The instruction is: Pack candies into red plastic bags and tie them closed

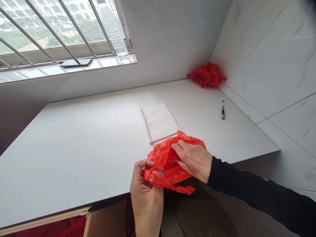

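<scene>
A crumpled red plastic bag [160,154] is between my two hands, over the table's front edge. My left hand [146,187] pinches its left side between thumb and fingers. On the bag's right part, my right hand [194,158] has its fingers curled into the plastic near the opening, with the thumb partly hidden by the red film. A loose end of the bag hangs below, toward the right. Just behind the bag lies a white paper pad or envelope [160,121] with a folded left edge and small print.
On the white table [86,138], another crumpled red bag [207,75] sits in the back right corner, with a black pen [223,113] nearer. A phone [76,63] and a clear water bottle [116,36] are on the windowsill. An open cardboard box [106,219] stands below the front edge.
</scene>
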Demonstrator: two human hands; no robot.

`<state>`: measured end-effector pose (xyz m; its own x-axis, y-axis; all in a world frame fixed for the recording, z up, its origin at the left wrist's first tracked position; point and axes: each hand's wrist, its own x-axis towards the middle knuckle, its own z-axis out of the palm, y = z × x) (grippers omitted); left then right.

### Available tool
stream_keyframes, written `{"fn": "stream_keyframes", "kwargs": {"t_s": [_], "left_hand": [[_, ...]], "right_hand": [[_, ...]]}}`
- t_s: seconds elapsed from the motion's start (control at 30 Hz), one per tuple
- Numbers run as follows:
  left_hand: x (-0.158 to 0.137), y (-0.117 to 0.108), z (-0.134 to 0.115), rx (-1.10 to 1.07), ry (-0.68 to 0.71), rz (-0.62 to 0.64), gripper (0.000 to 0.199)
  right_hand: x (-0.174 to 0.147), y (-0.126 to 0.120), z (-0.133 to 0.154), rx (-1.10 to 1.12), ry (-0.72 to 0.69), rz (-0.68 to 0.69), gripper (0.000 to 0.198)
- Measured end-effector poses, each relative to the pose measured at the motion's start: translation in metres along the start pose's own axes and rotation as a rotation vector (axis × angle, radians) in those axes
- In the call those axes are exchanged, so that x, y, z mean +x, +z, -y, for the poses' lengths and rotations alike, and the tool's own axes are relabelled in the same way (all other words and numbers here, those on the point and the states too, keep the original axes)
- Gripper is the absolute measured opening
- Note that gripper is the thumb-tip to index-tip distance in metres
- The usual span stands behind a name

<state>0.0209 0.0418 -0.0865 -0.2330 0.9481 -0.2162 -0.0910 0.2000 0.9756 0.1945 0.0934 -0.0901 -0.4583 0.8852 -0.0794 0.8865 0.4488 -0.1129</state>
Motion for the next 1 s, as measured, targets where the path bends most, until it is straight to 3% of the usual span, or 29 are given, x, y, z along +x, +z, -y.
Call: {"fn": "stream_keyframes", "kwargs": {"t_s": [0.13,0.23,0.33,0.6,0.8,0.87,1.0], "left_hand": [[-0.003,0.002,-0.004,0.051,0.046,-0.010,0.047],[-0.007,0.009,-0.008,0.085,0.049,0.063,0.048],[-0.009,0.012,-0.008,0.110,0.044,0.101,0.034],[0.010,-0.004,0.002,-0.132,0.101,-0.187,0.022],[0.013,0.003,-0.001,-0.283,0.086,-0.280,0.020],[0.011,0.004,-0.004,-0.310,0.033,-0.271,0.022],[0.007,0.006,-0.008,-0.277,0.002,-0.273,0.024]], "right_hand": [[-0.003,-0.005,-0.001,0.019,0.039,-0.136,0.012],[-0.001,-0.006,0.004,0.063,0.053,-0.254,0.018],[0.004,-0.003,0.010,0.135,0.078,-0.258,0.026],[-0.004,-0.004,0.006,0.382,0.022,-0.131,0.022],[-0.013,-0.035,0.012,0.667,-0.215,-0.283,0.018],[-0.009,-0.033,0.013,0.660,-0.236,-0.214,0.019],[0.006,-0.013,0.009,0.218,-0.063,0.047,0.010]]}}
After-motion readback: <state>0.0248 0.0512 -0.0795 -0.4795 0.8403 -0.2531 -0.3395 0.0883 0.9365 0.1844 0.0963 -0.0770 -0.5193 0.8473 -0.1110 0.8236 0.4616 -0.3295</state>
